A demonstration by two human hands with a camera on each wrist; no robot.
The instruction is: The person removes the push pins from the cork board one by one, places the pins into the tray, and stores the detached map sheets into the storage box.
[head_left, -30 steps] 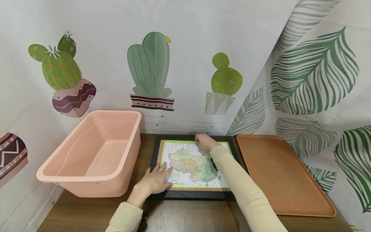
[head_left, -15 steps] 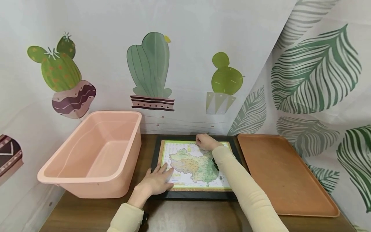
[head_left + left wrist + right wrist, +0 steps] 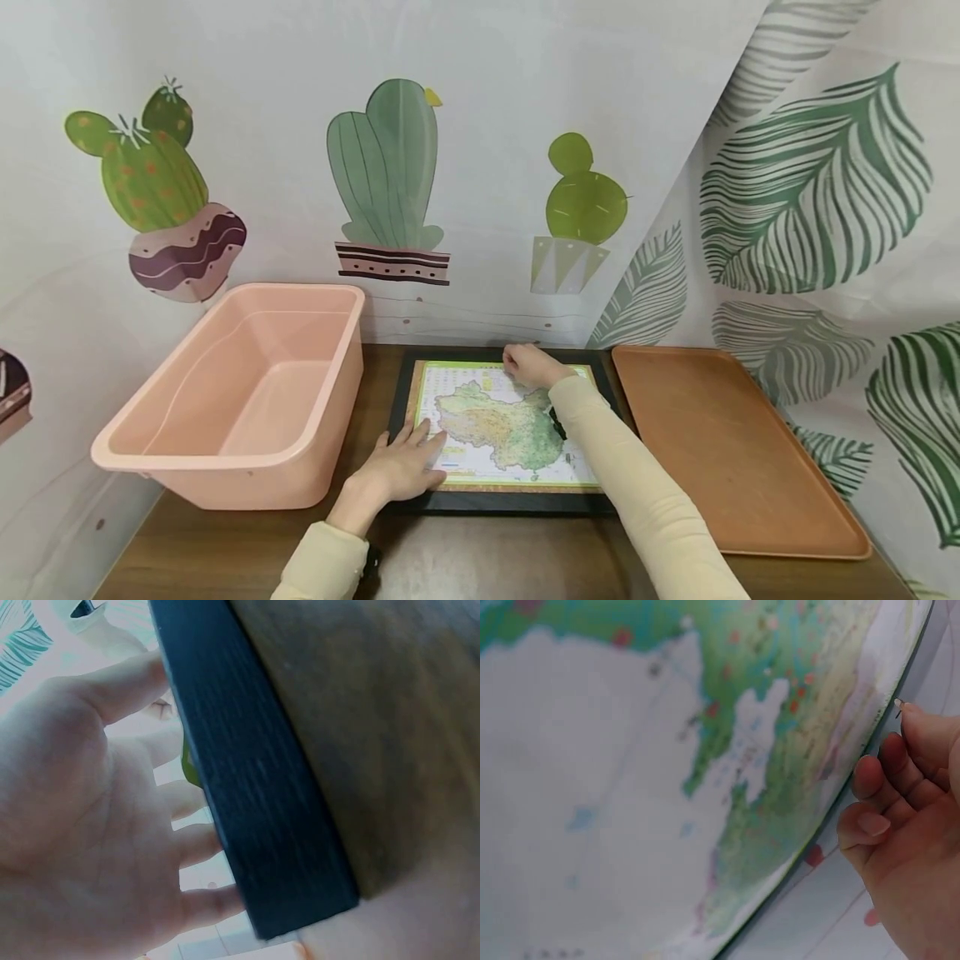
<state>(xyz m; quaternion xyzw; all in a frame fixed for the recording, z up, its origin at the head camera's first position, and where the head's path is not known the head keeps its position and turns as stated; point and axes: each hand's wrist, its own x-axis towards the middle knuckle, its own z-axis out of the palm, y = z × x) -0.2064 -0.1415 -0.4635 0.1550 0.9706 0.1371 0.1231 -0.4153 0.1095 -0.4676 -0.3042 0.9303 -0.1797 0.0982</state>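
Observation:
A map (image 3: pixel 495 425) lies inside a black frame (image 3: pixel 495 503), with a brown strip between them at the left and bottom. My left hand (image 3: pixel 401 471) rests with spread fingers on the frame's lower left corner. The left wrist view has this hand (image 3: pixel 97 802) beside the black frame edge (image 3: pixel 247 765). At the map's top edge is my right hand (image 3: pixel 532 367), fingers curled. The right wrist view shows the right hand (image 3: pixel 907 802) past the map's edge (image 3: pixel 772 825), pinching a tiny, thin, dark thing (image 3: pixel 898 712); its shape is hard to tell.
A pink basin (image 3: pixel 217 461) stands left of the frame. An orange-brown tray (image 3: pixel 738 450) lies at the right on the wooden table (image 3: pixel 480 558). Behind them hangs a printed cloth (image 3: pixel 487 167) with cacti and leaves.

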